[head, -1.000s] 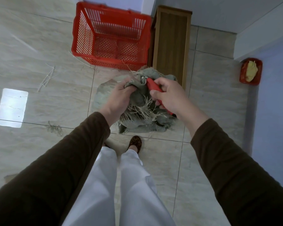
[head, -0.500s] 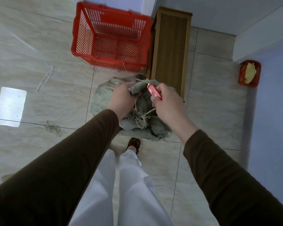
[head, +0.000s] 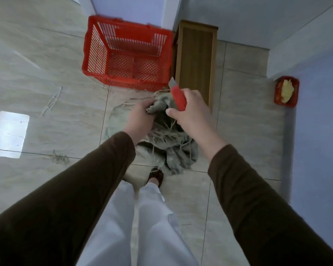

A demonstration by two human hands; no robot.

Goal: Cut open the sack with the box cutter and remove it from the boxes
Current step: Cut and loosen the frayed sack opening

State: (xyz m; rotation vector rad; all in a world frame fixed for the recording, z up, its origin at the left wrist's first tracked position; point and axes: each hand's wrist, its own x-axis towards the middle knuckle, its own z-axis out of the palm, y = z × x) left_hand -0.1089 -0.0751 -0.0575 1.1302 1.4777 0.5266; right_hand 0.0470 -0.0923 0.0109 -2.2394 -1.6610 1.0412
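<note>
A grey-green woven sack (head: 173, 150) hangs crumpled in front of me, frayed pale strands trailing from its cut edges down to the tiled floor. My left hand (head: 140, 120) grips a bunched fold at the sack's top. Just to its right, my right hand (head: 192, 112) holds a red box cutter (head: 178, 96), whose grey blade points up and away, clear of the fabric. No boxes are visible; the sack hides whatever lies under it.
A red plastic crate (head: 127, 58) stands on the floor ahead, beside a narrow wooden bench (head: 196, 58) against the wall. A small red tray with yellow stuff (head: 285, 91) lies by the right wall. Loose fibres (head: 52, 100) litter the tiles. My foot (head: 156, 176) is below the sack.
My right hand has lifted the box cutter up out of the sack, so the blade now points upward. The left hand keeps its grip on the bunched top of the sack.
</note>
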